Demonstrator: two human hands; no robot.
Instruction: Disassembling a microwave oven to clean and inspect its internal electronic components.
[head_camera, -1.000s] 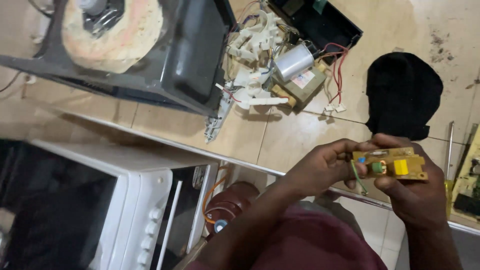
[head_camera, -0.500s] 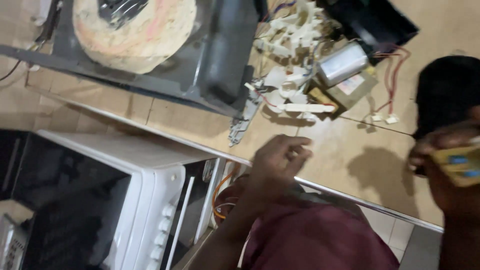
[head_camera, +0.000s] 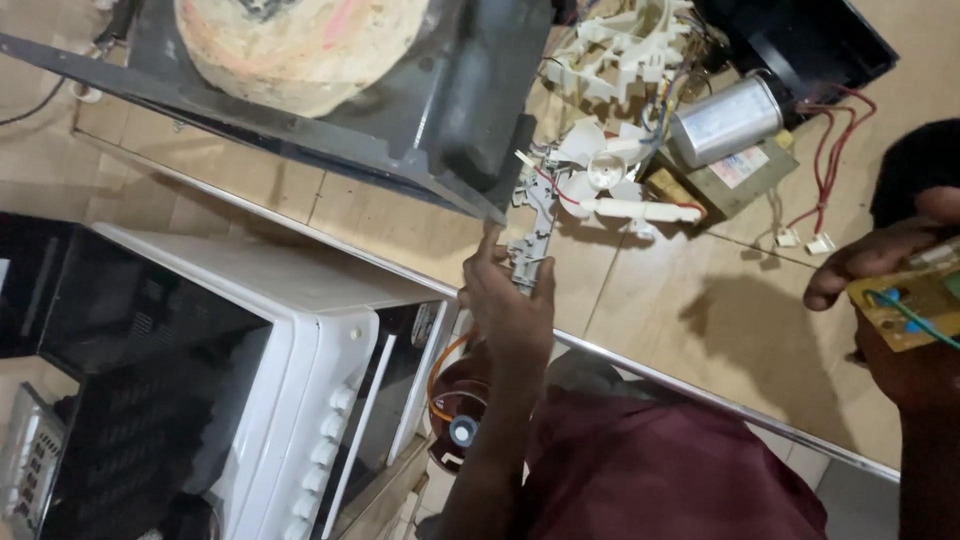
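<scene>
The left hand (head_camera: 505, 300) pinches the lower end of a grey plastic strip (head_camera: 530, 245) near the counter's (head_camera: 650, 310) front edge; its far end is lost among white plastic parts (head_camera: 600, 170). The right hand (head_camera: 890, 300), cut off at the frame's right side, grips a yellow circuit board (head_camera: 905, 305), only partly visible. Beyond lie a silver capacitor (head_camera: 725, 120) and a transformer (head_camera: 735, 175). A dark metal casing (head_camera: 440, 100) holds a pale round disc (head_camera: 300, 45). Below the counter stands a white oven (head_camera: 300, 350).
</scene>
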